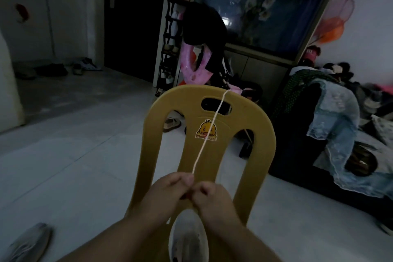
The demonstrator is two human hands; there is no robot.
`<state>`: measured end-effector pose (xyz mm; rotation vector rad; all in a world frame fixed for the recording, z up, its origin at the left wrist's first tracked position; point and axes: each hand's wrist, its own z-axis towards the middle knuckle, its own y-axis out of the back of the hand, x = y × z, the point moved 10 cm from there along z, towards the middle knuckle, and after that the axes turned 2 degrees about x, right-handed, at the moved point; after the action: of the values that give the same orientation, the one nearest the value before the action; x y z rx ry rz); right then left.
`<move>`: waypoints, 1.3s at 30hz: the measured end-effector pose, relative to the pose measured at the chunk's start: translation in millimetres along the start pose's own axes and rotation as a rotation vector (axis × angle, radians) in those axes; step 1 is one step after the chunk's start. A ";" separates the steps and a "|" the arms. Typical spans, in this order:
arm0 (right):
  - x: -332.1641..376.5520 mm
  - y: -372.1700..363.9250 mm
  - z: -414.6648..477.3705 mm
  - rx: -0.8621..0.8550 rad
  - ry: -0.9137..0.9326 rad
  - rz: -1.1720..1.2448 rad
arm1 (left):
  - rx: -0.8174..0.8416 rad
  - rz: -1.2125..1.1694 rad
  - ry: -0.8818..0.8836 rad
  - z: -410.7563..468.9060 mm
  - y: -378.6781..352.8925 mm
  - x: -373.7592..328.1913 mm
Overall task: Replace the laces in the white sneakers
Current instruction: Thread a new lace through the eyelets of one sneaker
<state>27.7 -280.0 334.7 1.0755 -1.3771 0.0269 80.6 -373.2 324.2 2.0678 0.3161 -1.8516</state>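
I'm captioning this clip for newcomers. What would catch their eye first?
The yellow chair with its duck sticker fills the centre. In front of it the left hand pinches a pale lace stretched up over the chair's top, the right hand curled close beside; a white sneaker lies below them.

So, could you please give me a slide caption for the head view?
Left hand pinches a taut white shoelace before a yellow plastic chair back, right hand alongside, white sneaker beneath.

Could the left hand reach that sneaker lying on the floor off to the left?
Probably yes: only bare floor lies between the left hand and that sneaker. But the hand is pinching the lace and would likely have to let go first.
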 end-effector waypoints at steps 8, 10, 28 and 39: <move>-57.4 -24.7 -20.2 0.022 -0.122 0.260 | 0.082 0.044 0.040 -4.9 -30.2 1.0; -64.7 -12.0 -15.1 -0.040 -0.165 0.580 | 0.068 0.146 0.020 -4.1 -26.1 1.5; -109.1 88.2 14.7 -0.384 -0.167 1.242 | -0.051 0.835 0.239 -2.8 68.7 70.1; -160.8 150.8 -14.0 -0.687 -0.224 1.075 | -0.189 0.865 0.366 -21.6 125.6 78.0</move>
<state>-93.2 -98.5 299.9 -0.3027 -1.8335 0.2052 158.7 -484.5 262.3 1.9408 -0.2801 -0.9027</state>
